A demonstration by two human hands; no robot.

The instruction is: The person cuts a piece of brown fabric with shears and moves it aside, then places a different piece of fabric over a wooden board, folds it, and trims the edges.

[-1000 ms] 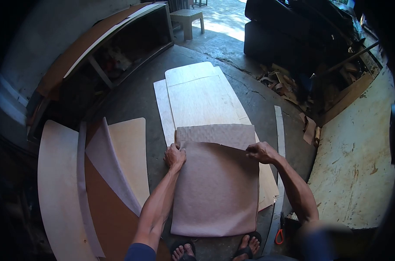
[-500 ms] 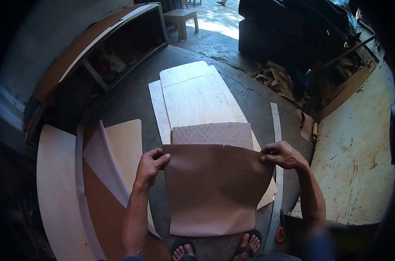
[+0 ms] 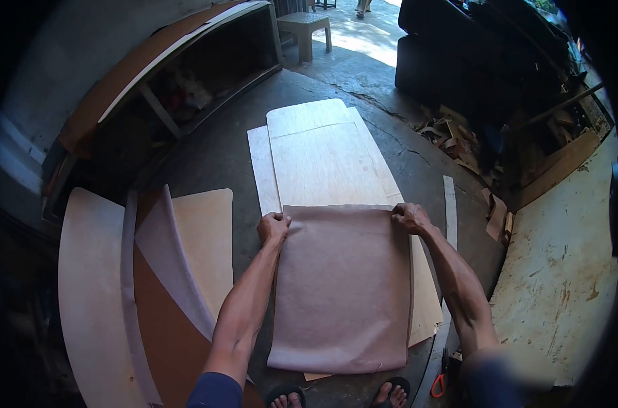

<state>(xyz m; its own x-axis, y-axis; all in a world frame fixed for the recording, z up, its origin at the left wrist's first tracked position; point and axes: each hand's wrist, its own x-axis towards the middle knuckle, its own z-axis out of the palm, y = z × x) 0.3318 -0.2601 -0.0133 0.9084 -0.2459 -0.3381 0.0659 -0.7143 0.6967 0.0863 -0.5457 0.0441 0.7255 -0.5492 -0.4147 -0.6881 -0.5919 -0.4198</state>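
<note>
A brown sheet of leatherette-like material (image 3: 343, 289) lies in front of me, its dull mauve-brown side facing up. My left hand (image 3: 274, 228) pinches its far left corner, fingers closed. At the far right corner my right hand (image 3: 411, 219) has its fingers closed on the edge. Beneath the sheet are thin plywood panels (image 3: 315, 153), which extend beyond it at the far end and along the right side. The near edge of the sheet curves down close to my feet.
To the left lie more plywood panels (image 3: 94, 272) with brown material (image 3: 176, 319) partly folded over. A long pale strip (image 3: 450, 211) and orange-handled scissors (image 3: 439, 385) are on the right. Farther off are a cabinet-like frame (image 3: 160, 112), a plastic stool (image 3: 304, 26), scraps (image 3: 452, 139) and a stained board (image 3: 560, 272).
Both hands have moved the sheet's far edge away from me and lowered it. The sheet, bulging and lifted before, now lies flatter over the panels with its mauve side up.
</note>
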